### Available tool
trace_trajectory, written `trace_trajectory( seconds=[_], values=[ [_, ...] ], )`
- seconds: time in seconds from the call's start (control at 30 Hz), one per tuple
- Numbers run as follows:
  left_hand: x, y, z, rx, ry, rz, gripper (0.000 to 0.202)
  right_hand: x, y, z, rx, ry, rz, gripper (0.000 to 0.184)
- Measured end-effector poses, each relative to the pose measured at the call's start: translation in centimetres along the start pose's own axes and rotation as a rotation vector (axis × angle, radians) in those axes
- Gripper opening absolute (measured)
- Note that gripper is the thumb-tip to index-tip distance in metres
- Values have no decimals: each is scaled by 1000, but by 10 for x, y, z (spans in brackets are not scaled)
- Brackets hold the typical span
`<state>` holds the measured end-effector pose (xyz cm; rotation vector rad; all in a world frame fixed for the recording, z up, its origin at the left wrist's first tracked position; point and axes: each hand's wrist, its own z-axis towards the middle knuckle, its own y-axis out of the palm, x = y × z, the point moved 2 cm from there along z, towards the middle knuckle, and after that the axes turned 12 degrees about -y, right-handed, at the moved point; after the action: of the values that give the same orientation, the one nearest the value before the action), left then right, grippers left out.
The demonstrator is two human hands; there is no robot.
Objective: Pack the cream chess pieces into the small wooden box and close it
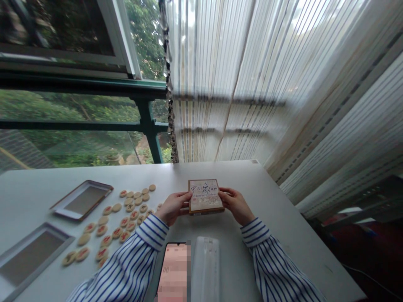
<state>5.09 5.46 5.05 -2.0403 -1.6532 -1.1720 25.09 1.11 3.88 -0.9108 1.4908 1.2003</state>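
A square Chinese chess box (pixel 206 196) with a printed lid is held between my two hands over the white table. My left hand (pixel 174 206) grips its left side, fingers along the edge. On the opposite side, my right hand (pixel 236 204) has its thumb and fingers closed on the box's edge. Round wooden chess pieces (pixel 125 222), several with red or dark characters, lie scattered left of my left hand, and my left sleeve covers part of them.
Two shallow rectangular trays, one brown-rimmed (pixel 71 213) and one grey-white (pixel 58 238), rest at the left. A phone (pixel 174 264) and a long translucent case (pixel 207 268) lie in front of me. Beyond the table (pixel 239 172) hang a striped sheer curtain (pixel 214 84) and a window railing.
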Motion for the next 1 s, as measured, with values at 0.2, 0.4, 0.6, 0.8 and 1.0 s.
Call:
trace_trajectory(
  seconds=[0.2,0.4,0.6,0.8,1.0],
  values=[
    [9,32,16,11,15,30,24,-9,-32,11,40,-9,-48,27],
    [10,65,41,88,59,37,36,-20,-64,19,110,-9,-86,22],
    [10,89,69,144,76,62,47,-25,-93,28,170,-29,-132,21],
    [12,107,98,170,90,107,42,-18,-116,47,219,-30,-180,21],
    [15,115,126,213,108,181,39,-11,-131,68,251,-47,-243,20]
  ],
)
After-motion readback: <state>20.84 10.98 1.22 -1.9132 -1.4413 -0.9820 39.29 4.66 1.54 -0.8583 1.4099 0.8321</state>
